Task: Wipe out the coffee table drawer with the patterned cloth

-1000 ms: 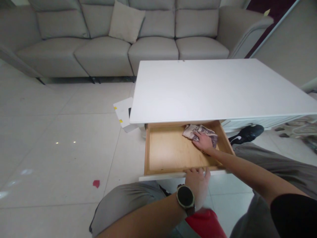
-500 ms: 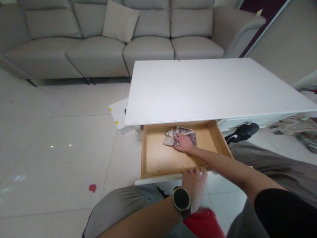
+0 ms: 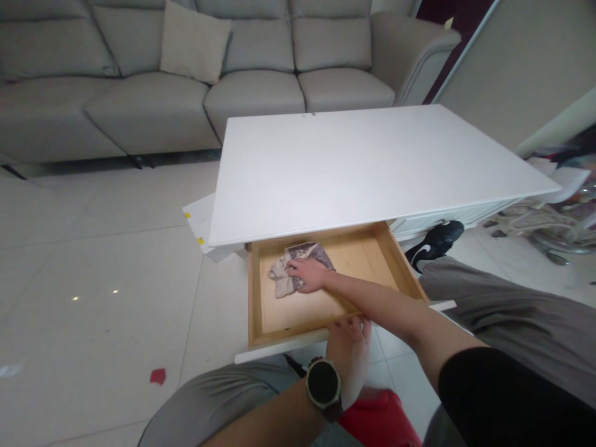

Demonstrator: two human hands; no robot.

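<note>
A wooden drawer (image 3: 372, 251) stands pulled out from the white coffee table (image 3: 354, 161). Inside it, on the left half of its bottom, lies a crumpled brown-and-beige patterned cloth (image 3: 282, 282). My right hand (image 3: 310, 274) reaches in from the right and presses down on this cloth, fingers bent over it; the fingertips partly sink into its folds. Over the top edge of the drawer's white front panel (image 3: 284, 346) hook the fingers of my left hand (image 3: 349, 344), which wears a round dark watch (image 3: 323, 382) on the wrist.
A grey sofa (image 3: 254, 96) with a beige cushion (image 3: 195, 43) runs behind the table. Left of the table sits a white box (image 3: 201, 217) with yellow marks. A red object (image 3: 379, 419) is below the drawer, between my legs. Cables (image 3: 535, 217) lie at right.
My right hand and the cloth have slid left and slightly nearer the front across the drawer bottom. My left hand keeps its hold on the front panel. The view has shifted right.
</note>
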